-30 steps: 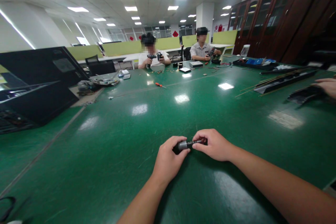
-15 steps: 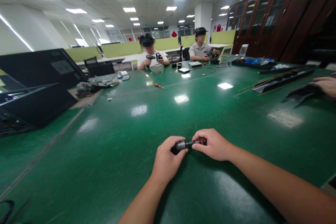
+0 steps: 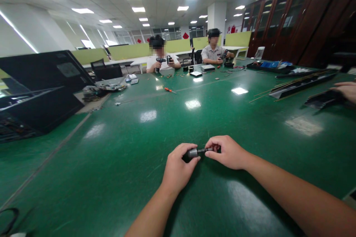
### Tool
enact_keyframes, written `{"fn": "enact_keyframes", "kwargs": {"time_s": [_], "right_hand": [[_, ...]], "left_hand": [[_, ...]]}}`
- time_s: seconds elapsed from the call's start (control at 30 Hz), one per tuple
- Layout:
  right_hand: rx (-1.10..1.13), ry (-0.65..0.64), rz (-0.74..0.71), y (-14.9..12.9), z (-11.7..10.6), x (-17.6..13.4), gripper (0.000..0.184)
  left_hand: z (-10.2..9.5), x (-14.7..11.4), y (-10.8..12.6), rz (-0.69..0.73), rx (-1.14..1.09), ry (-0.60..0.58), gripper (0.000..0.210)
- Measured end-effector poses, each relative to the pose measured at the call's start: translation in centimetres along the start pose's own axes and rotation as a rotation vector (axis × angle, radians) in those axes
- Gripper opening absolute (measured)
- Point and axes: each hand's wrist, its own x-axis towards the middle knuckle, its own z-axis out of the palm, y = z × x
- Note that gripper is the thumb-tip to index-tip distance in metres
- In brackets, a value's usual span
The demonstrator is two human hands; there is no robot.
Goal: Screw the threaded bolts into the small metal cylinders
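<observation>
My left hand (image 3: 177, 167) is closed around a short dark cylinder with a grey metal collar (image 3: 192, 153). Out of the collar, toward the right, runs a thin dark rod with a ridged or coiled surface (image 3: 202, 150). My right hand (image 3: 230, 152) pinches the rod's far end between thumb and fingers, which partly cover it. Both hands are low over the green tabletop (image 3: 155, 137), near the middle of the view. Most of the cylinder's rear is hidden in my left palm.
An orange-handled screwdriver (image 3: 169, 90) lies farther off. Opened black equipment (image 3: 44, 111) stands at left. Long dark channels and thin rods (image 3: 300, 85) lie at right, near another person's hand (image 3: 347, 90). Across the table, one person holds a power drill (image 3: 160, 61); another (image 3: 213, 50) sits alongside.
The whole view has shifted slightly. My hands keep nearly the same hold on the cylinder and its rod; no clear movement between the parts shows.
</observation>
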Motion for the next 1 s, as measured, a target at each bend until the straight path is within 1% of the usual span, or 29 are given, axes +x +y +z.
{"fn": "enact_keyframes", "kwargs": {"time_s": [0.43,0.7,1.0], "right_hand": [[0.016,0.003,0.001,0.15,-0.1,0.08,0.006],[0.009,0.017,-0.017,0.1,-0.28,0.0,0.005],[-0.001,0.021,-0.036,0.2,-0.42,0.04,0.006]], "left_hand": [[0.07,0.01,-0.17,0.0,0.004,0.003,0.03],[0.01,0.05,0.18,-0.007,0.004,0.012,0.03],[0.05,-0.02,-0.06,-0.018,0.007,0.014,0.031]]}}
